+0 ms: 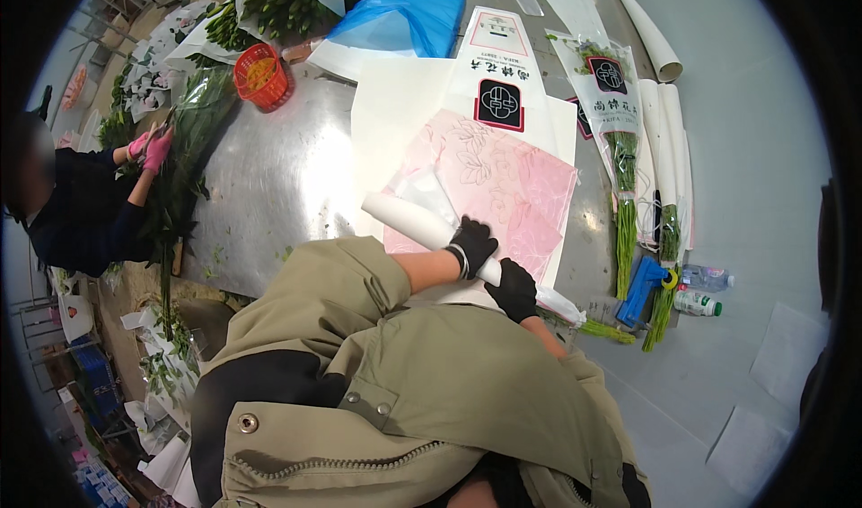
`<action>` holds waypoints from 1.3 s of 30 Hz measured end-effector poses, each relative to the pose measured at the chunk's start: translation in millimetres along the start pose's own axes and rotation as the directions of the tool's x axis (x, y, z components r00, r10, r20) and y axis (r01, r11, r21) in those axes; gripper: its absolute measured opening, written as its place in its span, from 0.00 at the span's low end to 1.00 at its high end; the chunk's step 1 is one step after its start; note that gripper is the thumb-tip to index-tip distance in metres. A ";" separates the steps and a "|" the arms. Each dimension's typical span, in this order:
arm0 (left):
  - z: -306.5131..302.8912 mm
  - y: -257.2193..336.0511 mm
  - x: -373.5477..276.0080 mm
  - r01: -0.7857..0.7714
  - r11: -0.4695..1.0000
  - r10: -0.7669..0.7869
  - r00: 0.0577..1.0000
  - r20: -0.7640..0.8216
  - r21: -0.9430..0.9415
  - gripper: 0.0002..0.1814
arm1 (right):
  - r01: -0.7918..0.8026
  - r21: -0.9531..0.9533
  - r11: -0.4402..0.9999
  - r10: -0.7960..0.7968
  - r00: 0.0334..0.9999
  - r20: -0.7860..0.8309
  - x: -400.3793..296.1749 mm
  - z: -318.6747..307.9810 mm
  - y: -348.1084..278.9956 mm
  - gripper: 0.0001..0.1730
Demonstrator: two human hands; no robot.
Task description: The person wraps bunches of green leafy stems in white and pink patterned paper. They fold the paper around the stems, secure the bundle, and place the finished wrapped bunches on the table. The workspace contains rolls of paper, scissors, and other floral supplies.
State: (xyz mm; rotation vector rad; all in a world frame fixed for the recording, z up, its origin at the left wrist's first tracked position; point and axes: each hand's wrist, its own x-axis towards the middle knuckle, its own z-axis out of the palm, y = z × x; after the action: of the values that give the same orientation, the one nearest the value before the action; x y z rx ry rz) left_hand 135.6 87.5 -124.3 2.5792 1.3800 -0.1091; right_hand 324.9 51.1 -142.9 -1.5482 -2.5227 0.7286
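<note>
A white paper roll [411,221] lies slantwise before me, its wide end to the upper left. My left hand [473,246], in a black glove, grips it around the middle. Closer to its narrow end, my right hand [512,290], also black-gloved, closes on the same roll. Beyond that hand a white plastic-looking end [562,307] sticks out, and green stems [606,331] show past it. What the roll holds inside is hidden. Beneath it are pink patterned wrapping sheets [498,184] and a printed flower sleeve [505,56], on larger white paper [387,104].
Wrapped flower bunches [623,171] and a blue tape dispenser [640,291] line the metal table's right side, with bottles [707,277] beside them. A red basket [259,77] holds rubber bands. At left, a co-worker in pink gloves [155,147] handles long-stemmed greenery [195,131].
</note>
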 end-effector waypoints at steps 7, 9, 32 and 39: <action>34.5 21.3 -3.2 -0.182 0.982 0.154 0.917 -0.367 -0.042 0.06 | -0.103 0.135 0.986 0.073 0.975 0.210 20.1 -2.5 23.1 0.29; 31.7 7.3 7.1 -0.300 0.938 0.223 0.905 -0.363 -0.171 0.06 | -0.066 0.227 0.972 0.020 0.980 0.198 23.0 0.3 33.9 0.30; -46.5 -153.4 -5.5 -0.392 0.915 0.381 0.917 0.116 0.094 0.36 | -0.021 -0.213 0.977 -0.003 0.994 -0.112 -16.7 -0.4 9.5 0.34; -63.0 -155.9 11.6 -0.062 0.987 0.143 0.767 0.625 -0.150 0.40 | -0.056 -0.220 0.974 0.046 0.998 -0.050 -15.9 -11.8 1.3 0.27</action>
State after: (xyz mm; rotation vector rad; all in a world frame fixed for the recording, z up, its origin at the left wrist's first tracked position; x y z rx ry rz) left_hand 10.6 194.8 -88.6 2.1847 0.9438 -0.7796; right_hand 337.4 42.0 -130.5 -1.6800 -2.6158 0.4234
